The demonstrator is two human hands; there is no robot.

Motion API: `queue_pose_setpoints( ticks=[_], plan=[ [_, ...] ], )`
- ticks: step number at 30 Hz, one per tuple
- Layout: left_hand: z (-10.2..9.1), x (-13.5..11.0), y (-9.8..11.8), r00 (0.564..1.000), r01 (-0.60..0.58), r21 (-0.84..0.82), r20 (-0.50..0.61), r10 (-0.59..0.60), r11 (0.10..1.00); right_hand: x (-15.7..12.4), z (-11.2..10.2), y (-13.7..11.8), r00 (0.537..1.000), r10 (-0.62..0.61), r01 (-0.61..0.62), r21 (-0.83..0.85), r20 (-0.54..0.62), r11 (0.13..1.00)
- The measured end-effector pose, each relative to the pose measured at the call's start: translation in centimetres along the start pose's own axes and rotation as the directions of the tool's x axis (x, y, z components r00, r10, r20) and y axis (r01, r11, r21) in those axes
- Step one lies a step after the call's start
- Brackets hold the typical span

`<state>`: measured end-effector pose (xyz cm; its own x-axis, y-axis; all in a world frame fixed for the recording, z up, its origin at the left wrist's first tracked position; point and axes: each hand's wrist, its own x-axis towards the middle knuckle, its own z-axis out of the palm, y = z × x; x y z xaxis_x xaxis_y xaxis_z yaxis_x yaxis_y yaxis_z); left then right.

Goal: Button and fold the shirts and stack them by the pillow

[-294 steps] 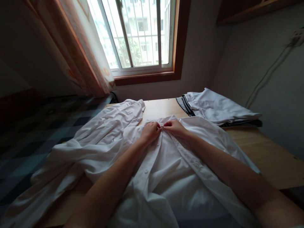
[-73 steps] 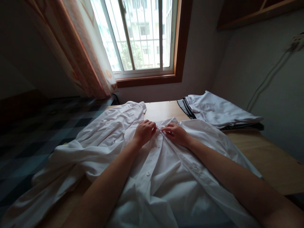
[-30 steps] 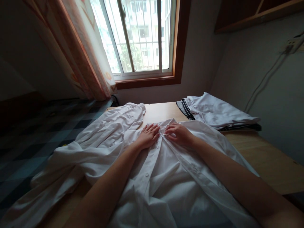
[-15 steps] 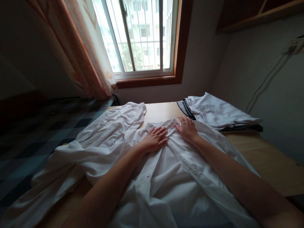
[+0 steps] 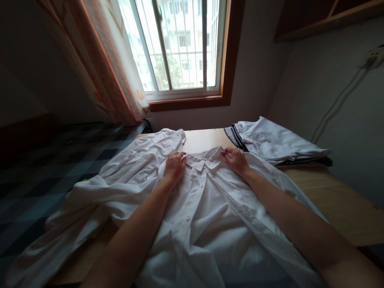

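Observation:
A white button-up shirt (image 5: 210, 208) lies front-up on a wooden table (image 5: 202, 140), collar (image 5: 201, 160) toward the window. My left hand (image 5: 175, 165) sits at the left end of the collar, fingers curled into the cloth at the shoulder. At the right end of the collar, my right hand (image 5: 236, 160) has bent fingers that grip the fabric. The placket with its buttons (image 5: 187, 218) runs down between my forearms. One sleeve (image 5: 90, 200) trails off the table's left side.
A folded white garment (image 5: 276, 140) with a dark striped band lies at the table's back right. A window (image 5: 177, 44) and a patterned curtain (image 5: 114, 68) are behind. A checked cover (image 5: 45, 172) is on the left; a cable (image 5: 339, 100) runs down the right wall.
Both hands left the top of the placket, smoothed the chest, then moved apart to the two ends of the collar. The collar now lies spread flat.

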<state>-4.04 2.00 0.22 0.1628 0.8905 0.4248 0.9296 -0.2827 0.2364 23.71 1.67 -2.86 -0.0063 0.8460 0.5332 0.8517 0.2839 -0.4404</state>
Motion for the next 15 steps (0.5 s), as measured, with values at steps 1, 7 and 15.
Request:
queue_pose_setpoints(
  ticks=[1,7,15],
  plan=[
    [0.0,-0.1,0.0,1.000,0.024,0.026,0.014,-0.024,0.999,0.0,0.0,-0.1,1.000,0.004,-0.004,-0.018,-0.004,1.000],
    [-0.8,-0.6,1.1,0.994,0.063,0.258,0.065,-0.083,0.964,-0.1,-1.1,-0.5,0.999,0.010,0.002,-0.219,0.054,0.976],
    [-1.9,-0.4,1.2,0.979,0.047,0.257,0.178,-0.096,0.965,0.1,-2.4,-0.2,0.978,-0.021,0.074,-0.255,0.207,0.964]
  ],
)
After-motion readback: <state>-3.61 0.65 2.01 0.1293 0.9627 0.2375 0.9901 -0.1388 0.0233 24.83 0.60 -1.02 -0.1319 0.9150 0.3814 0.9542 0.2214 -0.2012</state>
